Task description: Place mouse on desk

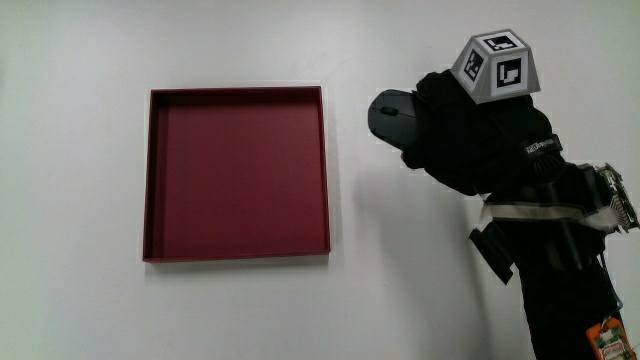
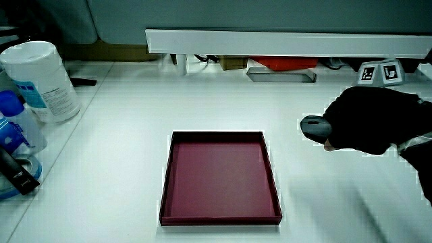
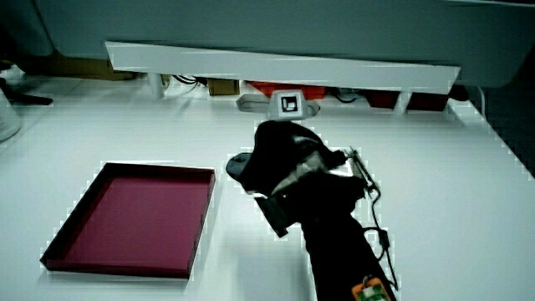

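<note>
- Gloved hand (image 1: 470, 140) lies curled over a dark mouse (image 1: 392, 115), fingers wrapped round it.
- Mouse sits on the white table (image 1: 80, 300), just beside the red tray (image 1: 325, 170).

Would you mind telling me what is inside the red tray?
The tray shows only its bare red floor in every view. The mouse sits beside it under the hand, which covers most of it.

Main view looks straight down; all views share the tray (image 1: 237, 175)
</note>
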